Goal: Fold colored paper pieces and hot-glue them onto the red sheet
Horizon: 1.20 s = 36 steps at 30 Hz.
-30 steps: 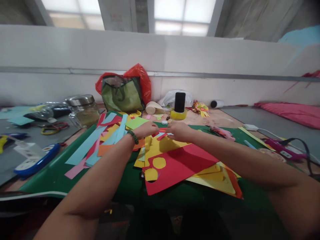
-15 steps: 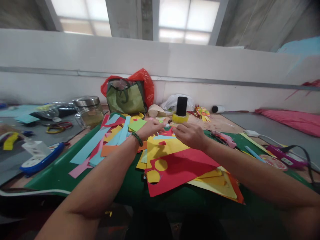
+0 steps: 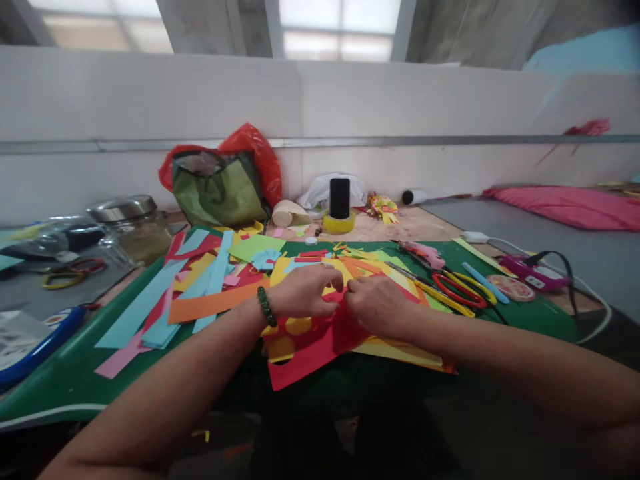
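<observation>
My left hand (image 3: 307, 291), with a green bead bracelet (image 3: 266, 307) at the wrist, hovers over the paper pile with fingers bent and thumb apart from the forefinger. Just to its right, my right hand (image 3: 377, 305) is closed in a pinch; whatever lies between its fingertips is too small and blurred to name. Beneath both is a red paper sheet (image 3: 315, 363) with round holes cut near its left edge, where yellow paper (image 3: 281, 349) shows through. A light blue flower-shaped paper piece (image 3: 266, 259) lies beyond my left hand.
Coloured paper strips (image 3: 145, 293) cover the left of a green mat (image 3: 65, 380). To the right lie scissors (image 3: 460, 290), a pink-handled tool (image 3: 425, 255) and a light blue stick (image 3: 485, 283). Behind stand a phone (image 3: 340, 198) in yellow tape (image 3: 339, 222), a glass jar (image 3: 133, 233) and a green bag (image 3: 217, 193).
Both hands have drawn closer to me and nearer each other, down over the red sheet. My view has turned a little right. The scissors and the blue flower-shaped piece now show.
</observation>
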### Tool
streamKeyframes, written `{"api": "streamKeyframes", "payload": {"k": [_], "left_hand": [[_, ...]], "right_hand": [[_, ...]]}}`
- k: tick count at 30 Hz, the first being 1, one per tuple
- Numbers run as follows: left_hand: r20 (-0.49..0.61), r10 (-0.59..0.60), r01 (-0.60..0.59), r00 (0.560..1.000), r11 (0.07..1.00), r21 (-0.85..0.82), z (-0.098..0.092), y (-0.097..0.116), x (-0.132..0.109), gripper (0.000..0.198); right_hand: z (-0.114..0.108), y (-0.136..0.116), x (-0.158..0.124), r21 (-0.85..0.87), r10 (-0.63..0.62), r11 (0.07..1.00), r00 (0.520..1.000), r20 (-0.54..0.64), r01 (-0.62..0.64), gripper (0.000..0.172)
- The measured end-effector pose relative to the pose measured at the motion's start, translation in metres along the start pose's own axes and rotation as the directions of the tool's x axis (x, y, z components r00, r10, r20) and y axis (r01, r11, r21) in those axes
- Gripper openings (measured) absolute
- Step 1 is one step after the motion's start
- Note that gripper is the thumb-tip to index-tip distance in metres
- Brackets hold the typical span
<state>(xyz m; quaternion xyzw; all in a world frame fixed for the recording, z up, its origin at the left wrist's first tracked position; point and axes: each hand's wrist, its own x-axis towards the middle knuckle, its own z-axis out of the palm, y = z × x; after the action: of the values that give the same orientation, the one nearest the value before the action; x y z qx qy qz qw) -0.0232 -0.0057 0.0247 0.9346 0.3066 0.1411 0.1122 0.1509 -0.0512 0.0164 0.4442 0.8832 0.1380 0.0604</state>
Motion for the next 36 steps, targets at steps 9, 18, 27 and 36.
{"api": "streamKeyframes", "payload": {"k": [9, 18, 27, 36], "left_hand": [[0.121, -0.07, 0.058, 0.99, 0.993, 0.105, 0.012, 0.005, 0.004, 0.012], [0.197, 0.044, -0.058, 0.979, 0.996, 0.065, 0.019, 0.006, 0.004, 0.016], [0.21, 0.095, -0.108, 0.973, 0.993, 0.051, 0.017, 0.002, 0.0, 0.023], [0.183, 0.12, -0.113, 0.976, 0.992, -0.051, 0.018, -0.005, -0.002, 0.019]], "right_hand": [[0.015, 0.041, -0.022, 0.369, 0.063, 0.929, 0.995, -0.07, -0.033, 0.024], [0.005, 0.115, -0.051, 0.063, 0.666, 0.729, 0.728, 0.164, -0.682, 0.052], [0.038, 0.16, -0.052, 0.068, 0.764, 0.59, 0.584, 0.276, -0.804, 0.08], [0.078, 0.209, -0.04, 0.376, 0.778, 0.426, 0.545, 0.312, -0.823, 0.039]]}}
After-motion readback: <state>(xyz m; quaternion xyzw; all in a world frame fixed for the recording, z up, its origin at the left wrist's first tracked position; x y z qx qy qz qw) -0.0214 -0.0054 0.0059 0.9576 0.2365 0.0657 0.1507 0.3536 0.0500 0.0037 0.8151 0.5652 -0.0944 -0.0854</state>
